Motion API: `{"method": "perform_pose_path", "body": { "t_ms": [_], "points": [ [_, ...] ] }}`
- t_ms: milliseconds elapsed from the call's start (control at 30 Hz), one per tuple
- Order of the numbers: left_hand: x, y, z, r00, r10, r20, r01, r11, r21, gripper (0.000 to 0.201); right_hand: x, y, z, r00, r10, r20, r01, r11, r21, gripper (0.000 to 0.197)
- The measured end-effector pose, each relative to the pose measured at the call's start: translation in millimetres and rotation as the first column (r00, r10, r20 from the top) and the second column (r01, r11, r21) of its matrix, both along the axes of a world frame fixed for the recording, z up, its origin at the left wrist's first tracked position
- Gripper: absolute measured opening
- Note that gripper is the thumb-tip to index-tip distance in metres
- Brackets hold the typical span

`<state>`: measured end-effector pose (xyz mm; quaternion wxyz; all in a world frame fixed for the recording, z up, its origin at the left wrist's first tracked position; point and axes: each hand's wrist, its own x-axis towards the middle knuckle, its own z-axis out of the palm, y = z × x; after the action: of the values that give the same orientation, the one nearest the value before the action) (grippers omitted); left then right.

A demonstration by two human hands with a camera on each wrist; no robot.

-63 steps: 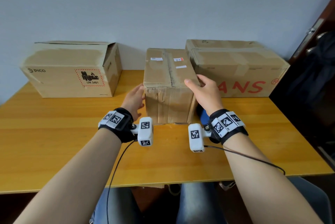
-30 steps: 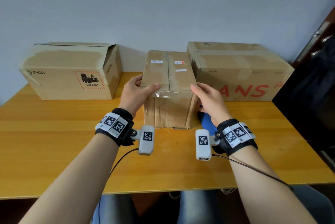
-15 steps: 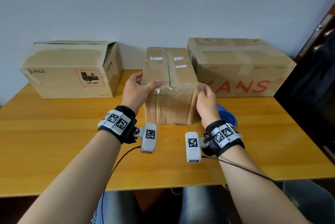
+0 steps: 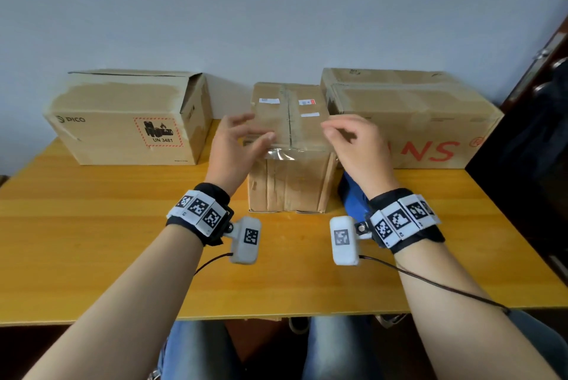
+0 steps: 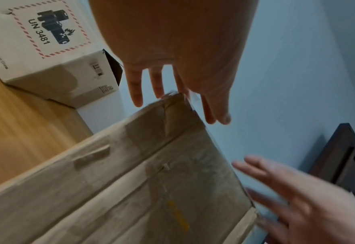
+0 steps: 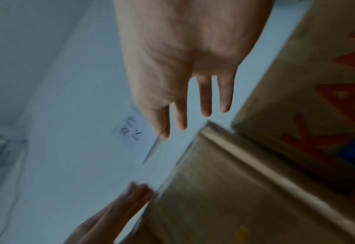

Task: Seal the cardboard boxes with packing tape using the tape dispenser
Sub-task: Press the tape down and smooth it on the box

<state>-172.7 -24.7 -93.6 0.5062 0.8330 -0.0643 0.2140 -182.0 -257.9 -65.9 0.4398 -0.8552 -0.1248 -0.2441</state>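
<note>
A small closed cardboard box (image 4: 290,183) stands on the wooden table (image 4: 92,241), with a seam along its top and a shiny strip of clear tape (image 4: 281,154) over its near top edge. My left hand (image 4: 242,138) hovers with spread fingers over the box's near left corner. My right hand (image 4: 349,138) hovers over the near right corner, empty. In the left wrist view the left hand (image 5: 172,79) has straight fingers just above the box (image 5: 151,181). In the right wrist view the right hand (image 6: 182,82) is likewise above the box (image 6: 234,198). A blue tape dispenser (image 4: 353,195) lies right of the box, mostly hidden by my right wrist.
A PICO box (image 4: 123,121) with one end flap ajar sits at the back left. A larger box with red lettering (image 4: 415,121) sits at the back right, close against the small box. A dark door (image 4: 528,133) borders the table's right side.
Both hands have let go of the small box: the left came off its near left corner and the right off its right side. They now hover over the top edge.
</note>
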Motion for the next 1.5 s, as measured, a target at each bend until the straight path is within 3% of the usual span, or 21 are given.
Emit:
{"method": "perform_pose_path", "body": {
  "t_ms": [67,200,367,500,733,933,1033,1200,1267,1400,1500],
  "points": [
    [-1,-3,-1,0.998,-0.070,-0.008,0.070,0.997,0.028,0.015,4,15,7,0.995,0.081,-0.049,-0.088,0.986,-0.143,0.020],
    [-1,-6,-6,0.996,-0.089,0.019,0.089,0.996,0.007,0.017,6,33,6,0.978,0.005,-0.210,-0.076,0.940,-0.332,0.028],
    [0,-4,-14,0.994,-0.080,0.078,0.081,0.997,-0.011,0.029,6,32,4,0.979,-0.022,-0.205,-0.050,0.940,-0.337,0.024],
    [3,3,-23,0.987,-0.079,0.138,0.090,0.993,-0.071,0.024,7,28,4,0.978,-0.012,-0.210,-0.058,0.944,-0.324,0.024],
    [8,19,-27,0.977,-0.188,0.100,0.206,0.957,-0.206,0.025,12,26,3,0.979,-0.008,-0.203,-0.057,0.947,-0.316,0.022],
    [11,32,-36,0.964,-0.260,0.057,0.259,0.865,-0.429,0.031,18,24,-2,0.974,0.026,-0.224,-0.090,0.956,-0.281,0.021],
    [11,33,-40,0.964,-0.265,0.033,0.230,0.760,-0.608,0.031,18,23,-4,0.976,0.041,-0.216,-0.100,0.958,-0.269,0.021],
    [13,33,-46,0.962,-0.268,-0.045,0.162,0.698,-0.697,0.035,20,22,-7,0.976,0.056,-0.211,-0.108,0.963,-0.247,0.021],
    [13,32,-44,0.950,-0.284,-0.126,0.120,0.710,-0.694,0.035,21,22,-7,0.974,0.064,-0.215,-0.114,0.967,-0.227,0.021],
    [9,32,-41,0.876,-0.345,-0.338,0.047,0.758,-0.651,0.014,22,22,-10,0.975,0.072,-0.212,-0.117,0.971,-0.208,0.021],
    [7,34,-37,0.817,-0.355,-0.454,0.001,0.788,-0.615,0.017,22,23,-11,0.976,0.076,-0.206,-0.116,0.974,-0.194,0.022]
  ]
}}
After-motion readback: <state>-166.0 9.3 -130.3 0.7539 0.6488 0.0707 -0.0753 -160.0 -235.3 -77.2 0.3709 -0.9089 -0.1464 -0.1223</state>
